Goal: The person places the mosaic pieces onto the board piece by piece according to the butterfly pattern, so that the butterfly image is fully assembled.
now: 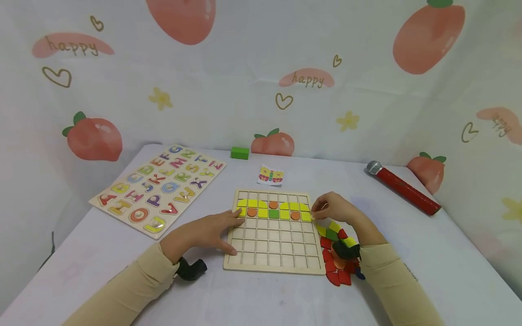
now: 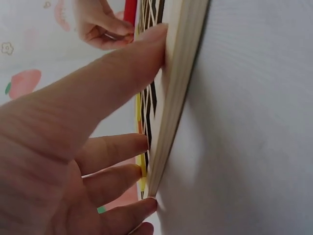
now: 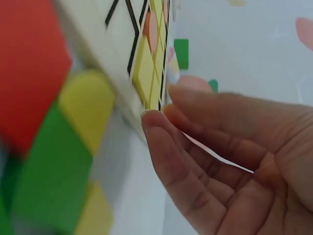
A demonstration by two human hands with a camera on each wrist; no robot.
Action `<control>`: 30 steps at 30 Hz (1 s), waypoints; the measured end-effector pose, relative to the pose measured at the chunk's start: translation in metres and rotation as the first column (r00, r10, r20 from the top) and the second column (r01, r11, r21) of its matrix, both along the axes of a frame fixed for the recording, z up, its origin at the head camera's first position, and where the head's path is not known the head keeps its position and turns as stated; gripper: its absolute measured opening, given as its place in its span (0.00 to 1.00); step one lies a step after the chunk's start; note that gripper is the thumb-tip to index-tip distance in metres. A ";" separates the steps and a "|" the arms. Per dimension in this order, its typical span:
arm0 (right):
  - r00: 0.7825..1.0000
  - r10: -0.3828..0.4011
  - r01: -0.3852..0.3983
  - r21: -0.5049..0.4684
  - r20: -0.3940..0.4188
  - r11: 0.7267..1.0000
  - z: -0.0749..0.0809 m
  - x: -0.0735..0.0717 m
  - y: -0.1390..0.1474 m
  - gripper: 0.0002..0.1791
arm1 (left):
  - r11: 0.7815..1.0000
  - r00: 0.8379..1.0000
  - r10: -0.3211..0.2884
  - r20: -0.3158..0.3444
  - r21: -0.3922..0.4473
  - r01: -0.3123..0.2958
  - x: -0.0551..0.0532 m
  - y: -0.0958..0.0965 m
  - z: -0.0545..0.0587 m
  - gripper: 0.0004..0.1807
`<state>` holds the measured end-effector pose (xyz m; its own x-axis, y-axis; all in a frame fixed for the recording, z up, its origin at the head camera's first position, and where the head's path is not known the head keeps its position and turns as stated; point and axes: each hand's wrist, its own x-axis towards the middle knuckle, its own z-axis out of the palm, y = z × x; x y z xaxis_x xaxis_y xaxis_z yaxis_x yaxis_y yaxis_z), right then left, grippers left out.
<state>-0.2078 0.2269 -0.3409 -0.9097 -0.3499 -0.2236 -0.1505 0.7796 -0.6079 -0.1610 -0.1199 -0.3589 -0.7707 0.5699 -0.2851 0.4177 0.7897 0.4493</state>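
Note:
A wooden grid board (image 1: 273, 270) lies flat, its two upper rows holding yellow tiles, 3 orange round tiles (image 1: 252, 212) and a green square tile (image 1: 273, 213). My left hand (image 1: 205, 231) rests on its left edge with fingers spread, the thumb (image 2: 149, 41) on the frame. At the right edge is my right hand (image 1: 336, 210), its fingers bent and their tips right by the yellow tile (image 3: 143, 73) at the row's end. Nothing shows between thumb and fingers in the right wrist view. Loose red tiles (image 1: 344, 277), yellow and green ones lie below that hand.
Behind the board lies a small butterfly pattern card (image 1: 270, 175), with a green block (image 1: 239, 153) farther back. An alphabet puzzle board (image 1: 159, 185) occupies the left side. On the right is a red microphone (image 1: 403, 188). A printed cloth (image 1: 228, 90) hangs behind the table.

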 end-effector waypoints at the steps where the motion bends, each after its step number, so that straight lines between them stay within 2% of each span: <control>1: 1.000 -0.007 0.007 0.006 0.016 1.000 0.001 0.001 0.003 0.07 | 1.000 1.000 -0.002 0.002 -0.008 0.002 0.000 0.000 0.001 0.45; 4: 0.998 0.005 -0.007 0.032 0.066 0.999 0.003 0.006 0.010 0.08 | 1.000 1.000 -0.006 0.011 -0.024 0.006 0.001 0.000 0.004 0.44; 7: 0.994 0.050 -0.055 0.051 0.101 0.997 0.000 0.010 0.012 0.09 | 1.000 1.000 -0.014 0.007 -0.019 0.014 0.001 -0.004 0.009 0.43; 11: 0.990 0.095 -0.102 0.056 0.105 0.993 -0.004 0.013 0.012 0.09 | 1.000 1.000 -0.010 -0.017 -0.019 0.010 -0.001 -0.011 0.014 0.47; 15: 0.990 0.083 -0.090 0.058 0.115 0.994 -0.006 0.012 0.011 0.09 | 1.000 1.000 -0.002 -0.011 -0.020 0.002 -0.006 -0.016 0.014 0.50; 20: 0.991 0.033 -0.032 -0.008 0.130 0.999 -0.002 0.010 0.009 0.07 | 1.000 1.000 0.000 0.014 0.004 0.000 -0.011 -0.016 0.005 0.50; 24: 0.992 0.058 -0.049 -0.086 0.108 0.995 0.005 0.003 -0.011 0.06 | 1.000 1.000 0.011 0.018 -0.003 -0.011 -0.011 -0.015 0.002 0.48; 30: 0.977 0.188 -0.164 -0.201 0.104 0.966 0.006 -0.006 -0.069 0.06 | 1.000 1.000 0.014 0.013 -0.001 -0.014 -0.010 -0.016 0.004 0.48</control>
<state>-0.2140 0.1581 -0.3346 -0.8003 -0.5487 -0.2418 -0.1913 0.6157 -0.7644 -0.1706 -0.1357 -0.3553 -0.7749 0.5587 -0.2958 0.4007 0.7960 0.4537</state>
